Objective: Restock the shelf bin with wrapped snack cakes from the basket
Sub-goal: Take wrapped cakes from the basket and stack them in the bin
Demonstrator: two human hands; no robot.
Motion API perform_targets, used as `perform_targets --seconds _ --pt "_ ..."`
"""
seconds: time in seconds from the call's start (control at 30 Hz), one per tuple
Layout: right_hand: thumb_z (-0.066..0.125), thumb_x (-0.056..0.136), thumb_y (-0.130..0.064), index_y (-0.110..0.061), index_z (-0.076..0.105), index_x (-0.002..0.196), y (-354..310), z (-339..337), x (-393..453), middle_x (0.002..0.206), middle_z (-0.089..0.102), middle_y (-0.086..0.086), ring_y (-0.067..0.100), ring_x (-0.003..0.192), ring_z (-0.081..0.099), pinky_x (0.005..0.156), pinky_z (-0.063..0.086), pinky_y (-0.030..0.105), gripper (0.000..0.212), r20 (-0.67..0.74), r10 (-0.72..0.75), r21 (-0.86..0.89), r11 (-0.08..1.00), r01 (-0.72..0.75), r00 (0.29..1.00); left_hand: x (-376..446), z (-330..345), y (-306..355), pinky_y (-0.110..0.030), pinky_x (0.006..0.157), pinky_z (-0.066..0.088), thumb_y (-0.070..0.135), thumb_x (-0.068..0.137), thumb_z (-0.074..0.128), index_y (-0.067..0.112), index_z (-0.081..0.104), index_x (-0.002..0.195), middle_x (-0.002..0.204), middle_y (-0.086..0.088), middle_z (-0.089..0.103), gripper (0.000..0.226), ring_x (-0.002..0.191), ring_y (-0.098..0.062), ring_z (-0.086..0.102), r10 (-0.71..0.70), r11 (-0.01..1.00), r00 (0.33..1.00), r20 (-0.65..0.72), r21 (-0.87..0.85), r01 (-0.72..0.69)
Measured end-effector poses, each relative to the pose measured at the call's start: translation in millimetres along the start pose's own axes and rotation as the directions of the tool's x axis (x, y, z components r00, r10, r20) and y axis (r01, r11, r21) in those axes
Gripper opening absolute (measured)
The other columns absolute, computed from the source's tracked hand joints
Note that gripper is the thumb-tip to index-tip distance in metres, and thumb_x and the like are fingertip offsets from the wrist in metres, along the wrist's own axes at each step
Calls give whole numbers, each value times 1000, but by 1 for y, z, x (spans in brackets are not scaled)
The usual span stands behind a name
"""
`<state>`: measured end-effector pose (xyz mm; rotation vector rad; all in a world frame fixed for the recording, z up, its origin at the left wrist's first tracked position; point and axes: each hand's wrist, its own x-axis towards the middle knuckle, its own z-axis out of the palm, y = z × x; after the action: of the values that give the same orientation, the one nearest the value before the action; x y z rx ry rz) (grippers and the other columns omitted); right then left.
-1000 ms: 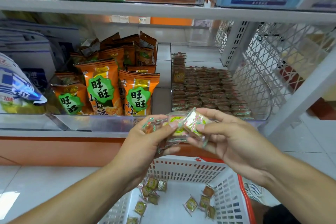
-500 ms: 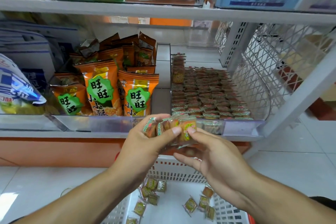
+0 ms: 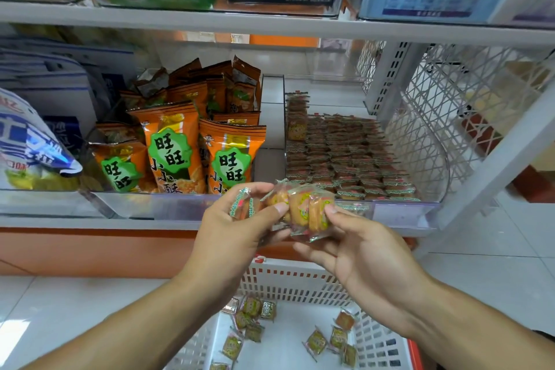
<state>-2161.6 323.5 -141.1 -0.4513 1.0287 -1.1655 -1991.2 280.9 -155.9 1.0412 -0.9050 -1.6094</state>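
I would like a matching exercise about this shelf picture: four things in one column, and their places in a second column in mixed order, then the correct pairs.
Things:
1. orange snack bags
2. loose snack cakes
3. stacked snack cakes
4. bunch of snack cakes

Places:
A. in the white basket
B. held between left hand and right hand
C. in the left shelf bin
D. in the right shelf bin

Pairs: 1-C, 2-A, 3-D, 4-B

I see the shelf bin (image 3: 402, 210) right of the snack bags (image 3: 171, 147), the basket (image 3: 300, 282) below on the floor, my hands between them.
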Motion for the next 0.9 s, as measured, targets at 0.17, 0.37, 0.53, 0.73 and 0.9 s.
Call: perform_targets --seconds 0.17,0.37,0.53,0.73,0.9 --pt "47 101 -26 -2 65 123 2 2 -3 115 71 24 30 99 70 80 61 43 38 -30 -14 55 998 16 999 0 1 -1 -31 68 62 5 82 78 15 74 99 97 -19 77 20 82 -35 77 10 999 999 -34 -51 -12" --pt "43 103 -27 -1 63 127 3 5 -2 121 69 23 41 119 62 93 58 46 40 -6 -4 37 999 5 1000 -2 1 -4 -32 66 62 -1 76 83 19 75 93 92 -12 77 29 80 -31 77 59 997 998 -6 48 -59" --pt "60 90 -15 3 67 122 -7 6 -1 121 68 25 35 112 67 95 57 39 37 131 -38 29 999 35 991 3 3 2 -29 61 61 -1 76 84 22 74 95 87 -3 77 31 71 -20 74 132 979 991 15 158 -133" --pt "79 80 -15 -9 61 117 -48 1 23 109 75 13 26 92 72 79 61 41 41 14 -255 -209 945 253 967 20 17 15 -31 62 62 0 83 80 30 67 112 86 8 73 44 83 -20 77 181 965 979 88 178 -195" --pt "84 76 -19 -22 61 95 -104 -8 103 89 68 -7 11 78 65 68 56 21 30 -121 -565 -759 582 291 816 32 31 11 -35 61 63 -3 79 83 44 52 134 110 -5 67 79 89 -23 76 77 978 993 91 188 -93"
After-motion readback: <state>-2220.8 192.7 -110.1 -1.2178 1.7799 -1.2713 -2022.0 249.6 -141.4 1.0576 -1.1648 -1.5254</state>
